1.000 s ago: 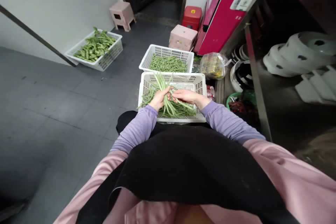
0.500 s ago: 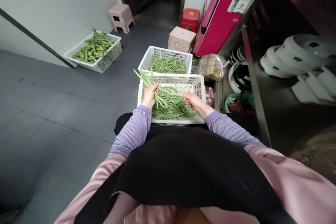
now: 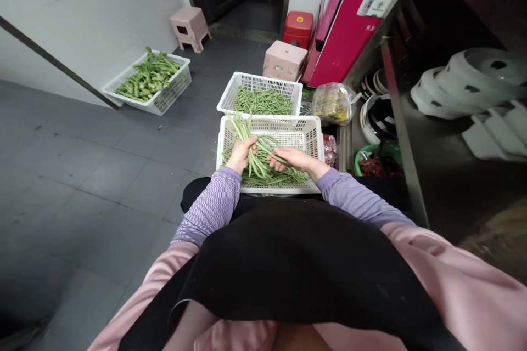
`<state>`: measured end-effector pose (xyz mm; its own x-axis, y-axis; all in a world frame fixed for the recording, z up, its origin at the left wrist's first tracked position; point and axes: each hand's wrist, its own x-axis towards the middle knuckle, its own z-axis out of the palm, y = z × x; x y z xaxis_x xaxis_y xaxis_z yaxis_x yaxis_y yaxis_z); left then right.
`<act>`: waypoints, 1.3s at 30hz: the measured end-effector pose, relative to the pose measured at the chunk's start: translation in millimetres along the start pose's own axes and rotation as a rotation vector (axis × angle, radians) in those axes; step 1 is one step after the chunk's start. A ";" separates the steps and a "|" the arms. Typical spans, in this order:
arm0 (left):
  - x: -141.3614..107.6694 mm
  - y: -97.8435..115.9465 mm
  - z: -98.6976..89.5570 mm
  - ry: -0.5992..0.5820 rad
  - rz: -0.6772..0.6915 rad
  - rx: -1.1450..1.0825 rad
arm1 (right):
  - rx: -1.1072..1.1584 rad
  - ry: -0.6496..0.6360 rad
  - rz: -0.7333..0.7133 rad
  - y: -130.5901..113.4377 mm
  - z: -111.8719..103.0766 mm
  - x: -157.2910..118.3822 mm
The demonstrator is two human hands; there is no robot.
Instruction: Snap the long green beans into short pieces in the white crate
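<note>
My left hand [image 3: 242, 154] is closed around a bunch of long green beans [image 3: 256, 163] whose ends stick out above and below the fist. Just to its right, my right hand [image 3: 290, 158] grips a few of the bean strands, fingers pointing left and partly curled. Both hands are over a white plastic basket [image 3: 313, 145] near my lap, with loose long beans [image 3: 284, 177] lying in its lower part. Directly behind it stands a second white basket [image 3: 225, 100] holding shorter bean pieces [image 3: 263, 102].
At the left wall a white basket [image 3: 164, 100] holds green vegetables [image 3: 148, 78]. Pink stools [image 3: 191, 27] and a red bin [image 3: 298, 29] stand farther back. To the right are a filled plastic bag [image 3: 334, 103], a green basin [image 3: 362, 156] and a metal shelf [image 3: 405, 164] with white dishes [image 3: 469, 85].
My right hand has moved left, closer to my left hand, and its fingers have loosened from a pinch. The bunch in my left hand has swung more upright and slightly right.
</note>
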<state>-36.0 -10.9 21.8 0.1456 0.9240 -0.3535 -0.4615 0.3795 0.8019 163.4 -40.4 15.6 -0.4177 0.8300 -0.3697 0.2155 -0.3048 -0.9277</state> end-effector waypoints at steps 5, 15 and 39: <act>-1.6 -2.7 0.3 0.114 -0.075 -0.013 | 0.141 -0.022 -0.064 -11.8 34.9 -4.2; -38.1 -25.5 11.7 0.074 0.069 0.270 | 0.570 0.473 0.124 26.7 24.1 14.5; -25.9 -31.6 0.3 0.174 -0.045 0.236 | 0.203 -0.040 0.255 8.3 36.0 -26.7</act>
<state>-24.9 -46.9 5.8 -0.0005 0.8917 -0.4526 -0.2391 0.4393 0.8659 144.6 -81.9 15.9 -0.4078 0.6970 -0.5898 0.1388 -0.5911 -0.7945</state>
